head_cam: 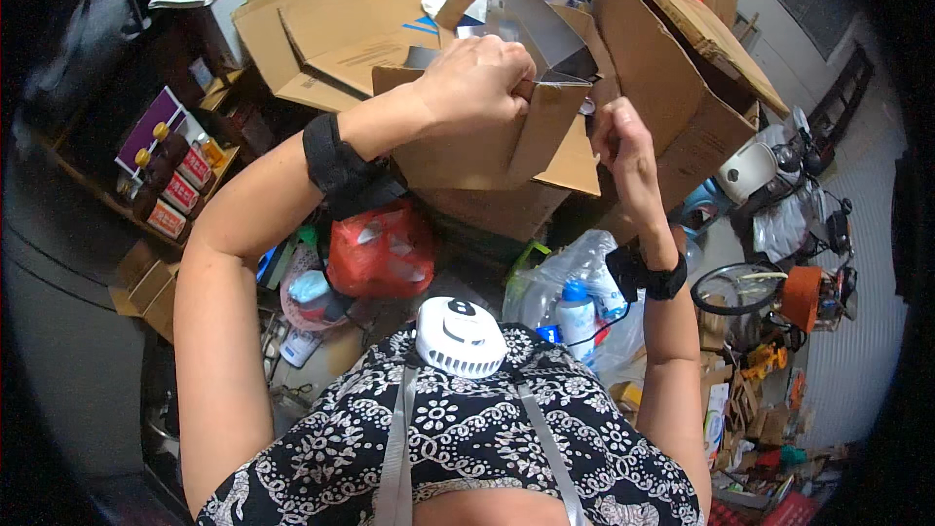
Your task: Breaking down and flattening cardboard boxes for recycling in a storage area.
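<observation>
My left hand (478,80) is closed over the upper edge of a brown cardboard piece (467,153), with its fingers curled behind or over the rim. Beside it, folded grey-faced board (537,22) stands up, its lower corner near the cardboard's edge. My right hand (622,135) is a little to the right, fingers curled, close to a cardboard flap (573,161); whether it grips anything is hidden. Large open cardboard boxes (650,58) rise behind that hand. Flattened cardboard (343,22) lies at the upper left. Both wrists wear black straps.
Below the cardboard are a red plastic bag (381,248) and a clear bag (577,307) with bottles. Bottles with yellow caps (172,168) stand on a shelf at left. A bicycle wheel (736,288) and scattered cardboard are at right. A white portable fan (460,336) hangs at my chest.
</observation>
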`<state>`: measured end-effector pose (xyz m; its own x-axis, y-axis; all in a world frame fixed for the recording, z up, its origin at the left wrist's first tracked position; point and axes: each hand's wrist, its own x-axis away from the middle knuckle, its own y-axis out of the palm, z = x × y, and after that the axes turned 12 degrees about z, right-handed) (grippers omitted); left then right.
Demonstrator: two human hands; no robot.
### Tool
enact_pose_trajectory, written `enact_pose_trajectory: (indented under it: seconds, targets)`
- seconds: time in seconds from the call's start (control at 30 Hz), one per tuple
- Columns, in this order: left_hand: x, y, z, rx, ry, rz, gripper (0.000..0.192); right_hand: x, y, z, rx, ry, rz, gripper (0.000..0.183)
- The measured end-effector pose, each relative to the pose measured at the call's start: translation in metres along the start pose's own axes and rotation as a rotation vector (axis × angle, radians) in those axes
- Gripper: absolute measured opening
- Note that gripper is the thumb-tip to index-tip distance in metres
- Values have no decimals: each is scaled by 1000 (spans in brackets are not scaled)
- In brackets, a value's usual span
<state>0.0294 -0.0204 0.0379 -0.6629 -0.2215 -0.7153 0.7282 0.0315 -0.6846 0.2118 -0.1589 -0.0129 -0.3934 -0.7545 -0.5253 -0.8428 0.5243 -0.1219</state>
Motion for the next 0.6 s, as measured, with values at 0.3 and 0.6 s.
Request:
enact_pose_trajectory:
  seconds: [0.3, 0.6]
  targets:
    - [-29, 7, 1, 136, -5, -207, 20, 10, -13, -23, 568, -256, 101, 15]
    - [-8, 20, 0, 224, -20, -138, 20, -41, -18, -66, 1096, -699, -434, 10]
